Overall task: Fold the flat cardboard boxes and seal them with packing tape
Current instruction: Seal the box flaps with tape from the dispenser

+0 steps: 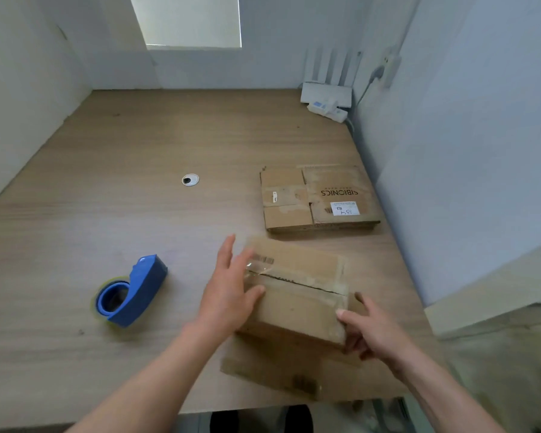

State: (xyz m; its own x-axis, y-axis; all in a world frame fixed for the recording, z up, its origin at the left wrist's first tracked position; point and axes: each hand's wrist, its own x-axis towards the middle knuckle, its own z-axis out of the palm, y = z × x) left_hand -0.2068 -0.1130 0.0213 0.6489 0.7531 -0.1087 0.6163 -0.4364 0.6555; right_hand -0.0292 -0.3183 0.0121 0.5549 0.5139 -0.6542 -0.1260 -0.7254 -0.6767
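Nearest the viewer, a flat cardboard sheet (278, 373) lies at the near edge of the table (138, 182), and the folded box (297, 310) sits on top of it, between the two hands. The right hand (372, 335) grips the box's near right corner, thumb on the top face and fingers curled round the side below. The left hand (228, 295) lies against the left end with fingers straight and spread, the thumb resting on top; it presses rather than grasps, though motion blur softens the detail. The closed flaps face up, and the seam (313, 287) between them runs left to right, its right end slightly nearer the person. The long axis seems to follow that seam, though the top looks close to square from here. Clear tape (294, 276) covers the seam, and its left end looks wrinkled and possibly lifted, so it may peel if not rubbed down. The sheet under the box could also slip toward the table edge and carry the box off with it. A blue dispenser (135, 292) lies well apart to the left, and a stack (319, 198) of flat boxes waits behind.
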